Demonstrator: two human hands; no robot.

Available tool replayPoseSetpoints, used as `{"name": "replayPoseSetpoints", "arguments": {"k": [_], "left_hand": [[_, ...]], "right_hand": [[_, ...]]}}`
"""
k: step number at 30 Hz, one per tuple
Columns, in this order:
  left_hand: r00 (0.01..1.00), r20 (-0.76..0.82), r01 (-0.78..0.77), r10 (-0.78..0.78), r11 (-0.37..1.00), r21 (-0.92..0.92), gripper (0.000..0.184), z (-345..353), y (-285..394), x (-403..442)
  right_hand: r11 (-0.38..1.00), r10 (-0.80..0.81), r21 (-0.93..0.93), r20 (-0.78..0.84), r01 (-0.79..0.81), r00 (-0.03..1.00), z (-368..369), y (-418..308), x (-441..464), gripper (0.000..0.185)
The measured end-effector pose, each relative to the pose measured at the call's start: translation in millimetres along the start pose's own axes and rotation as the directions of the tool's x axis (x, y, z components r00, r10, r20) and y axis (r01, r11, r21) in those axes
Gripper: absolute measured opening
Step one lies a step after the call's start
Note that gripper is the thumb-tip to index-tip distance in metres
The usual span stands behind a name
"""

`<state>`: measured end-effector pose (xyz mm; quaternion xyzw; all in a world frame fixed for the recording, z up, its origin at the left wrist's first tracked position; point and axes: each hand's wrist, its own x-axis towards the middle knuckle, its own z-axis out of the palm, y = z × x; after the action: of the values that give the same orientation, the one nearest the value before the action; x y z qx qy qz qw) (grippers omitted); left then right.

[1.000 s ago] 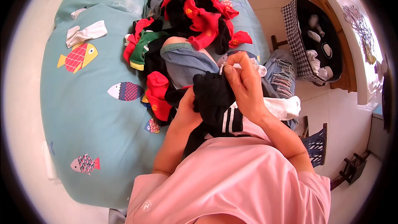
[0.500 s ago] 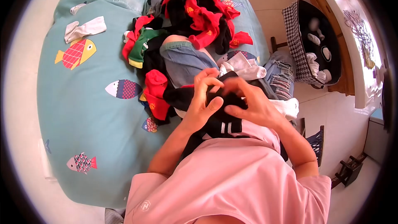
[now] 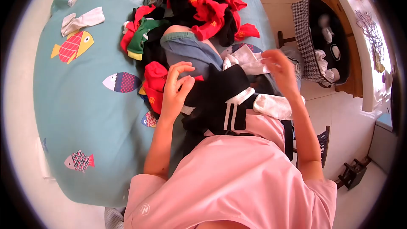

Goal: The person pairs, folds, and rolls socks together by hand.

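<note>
My left hand (image 3: 174,91) is raised over the left side of my lap, with its fingers curved and apart and nothing in them. On the lap in front of it lie black socks (image 3: 222,87), one with white stripes on its cuff. My right hand (image 3: 280,70), slightly blurred, is at the right end of a pair of white socks (image 3: 246,59), fingers apart; whether it touches them I cannot tell. Another white sock (image 3: 271,105) lies below my right wrist. Left of my left hand is a red sock (image 3: 154,76).
A heap of red and black socks (image 3: 207,15) covers the far bed, with a green sock (image 3: 140,38) at its left. A white sock (image 3: 82,20) lies apart on the teal sheet (image 3: 85,114). A houndstooth basket (image 3: 302,38) holding several white socks stands right, beside a wooden table (image 3: 352,89).
My hands have parted from above the black socks: the left moved left, the right moved right and up to the white socks. The black socks now lie in plain view on the lap.
</note>
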<state>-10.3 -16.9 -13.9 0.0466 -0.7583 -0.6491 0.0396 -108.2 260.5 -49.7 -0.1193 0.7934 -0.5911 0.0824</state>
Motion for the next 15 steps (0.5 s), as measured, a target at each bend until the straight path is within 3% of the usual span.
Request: {"name": "replayPoseSetpoints", "arguments": {"k": [3, 7, 8, 9, 11, 13, 15], "left_hand": [[1.0, 0.019, -0.007, 0.0, 0.944, 0.329, 0.019, -10, -10, -6], [0.991, 0.053, -0.121, 0.124, 0.648, 0.752, 0.027, -27, -29, -8], [0.988, 0.073, -0.138, 0.136, 0.57, 0.81, 0.029, -31, -30, -8], [0.996, 0.087, -0.084, 0.025, 0.588, 0.804, 0.028, -36, -32, -8], [0.972, 0.118, 0.032, -0.203, 0.613, 0.79, 0.026, -47, -36, -11], [0.956, 0.141, 0.101, -0.259, 0.738, 0.667, 0.02, -59, -27, -2], [0.991, 0.13, -0.112, 0.032, 0.725, 0.68, 0.019, -65, -22, 10]], "right_hand": [[0.954, -0.119, -0.247, 0.215, 0.172, 0.969, 33, 11, 8, 0.021], [0.86, -0.286, -0.326, 0.331, 0.393, 0.899, 57, 52, 19, 0.035], [0.926, -0.114, -0.284, 0.416, 0.248, 0.902, 56, 54, 19, 0.039], [0.95, 0.035, -0.289, 0.476, 0.119, 0.879, 53, 44, 22, 0.039], [0.965, 0.065, -0.249, 0.536, 0.085, 0.842, 49, 43, 29, 0.03], [0.911, -0.2, -0.23, 0.481, 0.343, 0.854, 48, 47, 43, 0.023], [0.858, -0.294, -0.278, 0.426, 0.433, 0.856, 56, 37, 67, 0.021]]}}
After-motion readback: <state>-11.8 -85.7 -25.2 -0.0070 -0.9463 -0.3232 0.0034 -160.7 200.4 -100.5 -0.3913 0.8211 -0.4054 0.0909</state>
